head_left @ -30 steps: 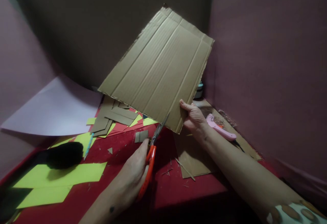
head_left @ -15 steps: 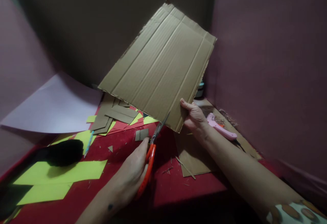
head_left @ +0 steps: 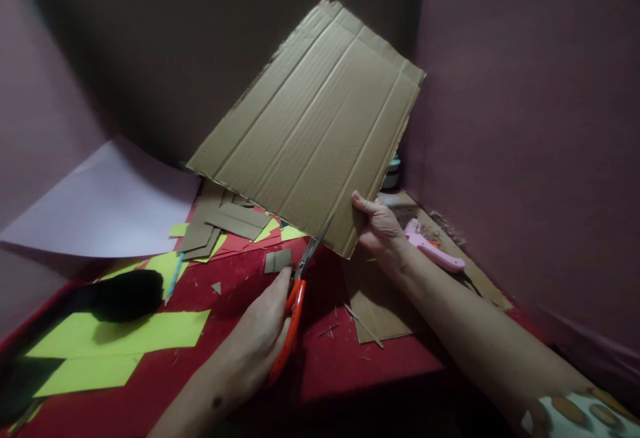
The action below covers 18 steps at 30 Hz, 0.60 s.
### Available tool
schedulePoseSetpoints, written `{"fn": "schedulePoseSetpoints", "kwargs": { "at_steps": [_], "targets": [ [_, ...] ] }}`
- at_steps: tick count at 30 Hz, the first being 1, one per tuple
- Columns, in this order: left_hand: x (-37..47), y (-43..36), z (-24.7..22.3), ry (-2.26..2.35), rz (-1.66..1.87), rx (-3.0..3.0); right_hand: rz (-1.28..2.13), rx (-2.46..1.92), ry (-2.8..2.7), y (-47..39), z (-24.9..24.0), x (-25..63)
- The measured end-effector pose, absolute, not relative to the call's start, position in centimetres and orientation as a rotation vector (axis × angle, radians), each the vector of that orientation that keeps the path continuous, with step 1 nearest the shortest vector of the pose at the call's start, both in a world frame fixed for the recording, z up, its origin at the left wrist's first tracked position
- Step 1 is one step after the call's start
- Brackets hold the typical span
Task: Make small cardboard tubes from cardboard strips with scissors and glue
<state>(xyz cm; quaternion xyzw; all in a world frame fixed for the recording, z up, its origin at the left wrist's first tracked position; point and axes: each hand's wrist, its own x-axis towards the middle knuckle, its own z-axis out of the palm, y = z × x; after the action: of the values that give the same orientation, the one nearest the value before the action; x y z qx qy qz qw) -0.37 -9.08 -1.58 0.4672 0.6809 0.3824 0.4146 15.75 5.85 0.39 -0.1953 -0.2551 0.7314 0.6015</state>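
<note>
A large brown corrugated cardboard sheet (head_left: 315,125) is held tilted above the red table (head_left: 350,371). My right hand (head_left: 379,226) grips its lower right corner, thumb on top. My left hand (head_left: 263,335) holds orange-handled scissors (head_left: 295,311), their blades parted at the sheet's lower edge near that corner.
Brown cardboard offcuts (head_left: 220,221) and yellow-green paper pieces (head_left: 120,335) lie on the table at left, with a black object (head_left: 123,295) and a blue pencil (head_left: 173,279). A white sheet (head_left: 110,205) leans at the far left. A pink tool (head_left: 434,248) lies at right by the wall.
The cardboard sheet has risen slightly and tilted a little further up. The scissors stay at its lower edge, and both hands have barely shifted.
</note>
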Motion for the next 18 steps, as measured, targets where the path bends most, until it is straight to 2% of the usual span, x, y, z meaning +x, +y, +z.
{"fn": "schedulePoseSetpoints", "kwargs": {
  "at_steps": [3,11,18],
  "targets": [
    [0.2,-8.9,-1.3,1.658,0.926,0.894,1.689,-0.451,-0.573,5.9,0.4,15.7],
    [-0.9,-8.9,-0.1,1.874,0.596,1.703,1.662,-0.483,-0.580,5.8,0.7,15.5],
    [-0.4,-8.4,0.7,2.149,-0.172,2.145,1.664,-0.477,-0.578,5.9,0.7,15.4]
  ]
}}
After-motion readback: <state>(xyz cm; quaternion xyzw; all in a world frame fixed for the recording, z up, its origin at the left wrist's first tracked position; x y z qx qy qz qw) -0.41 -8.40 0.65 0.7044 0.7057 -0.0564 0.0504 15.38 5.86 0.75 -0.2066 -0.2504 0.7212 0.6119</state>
